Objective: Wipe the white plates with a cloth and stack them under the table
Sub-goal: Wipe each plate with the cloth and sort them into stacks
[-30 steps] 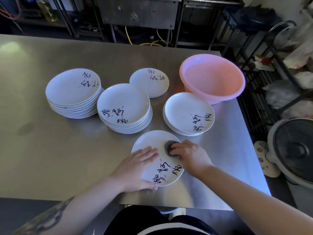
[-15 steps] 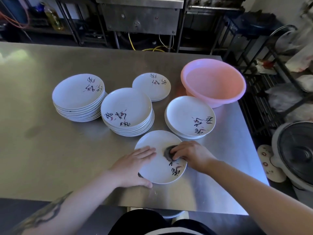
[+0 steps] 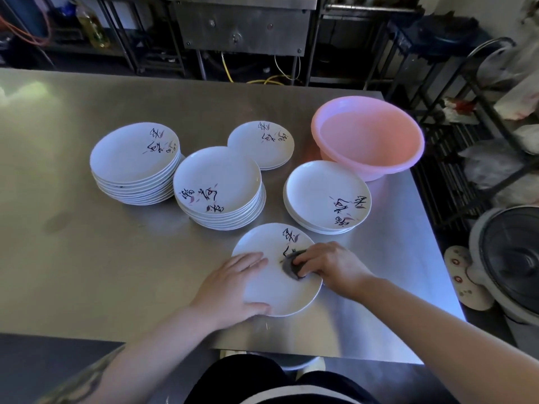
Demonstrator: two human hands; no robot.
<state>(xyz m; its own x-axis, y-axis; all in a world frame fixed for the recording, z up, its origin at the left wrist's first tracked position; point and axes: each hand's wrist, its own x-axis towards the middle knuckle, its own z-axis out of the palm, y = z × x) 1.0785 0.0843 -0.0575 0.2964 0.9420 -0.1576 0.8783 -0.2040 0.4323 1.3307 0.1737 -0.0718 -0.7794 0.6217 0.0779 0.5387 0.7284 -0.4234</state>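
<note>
A single white plate [image 3: 274,290] with black writing lies flat near the front edge of the steel table [image 3: 87,258]. My left hand [image 3: 230,290] holds its left rim, fingers on top and thumb along the near edge. My right hand [image 3: 332,266] grips a small dark grey cloth [image 3: 291,265] and presses it onto the plate's middle. Behind stand several stacks of the same plates: a tall one at the left [image 3: 135,161], a tall one in the middle [image 3: 218,185], a low one at the back [image 3: 262,144] and a low one at the right [image 3: 326,196].
A pink plastic basin [image 3: 367,135] sits at the table's back right corner. A rice cooker [image 3: 510,263] stands on the floor to the right of the table. Metal racks and kitchen equipment line the far side and the right.
The plate has turned under my hands: its writing went from the near right edge round to the far side. My right hand with the cloth moved from the far rim to the plate's middle.
</note>
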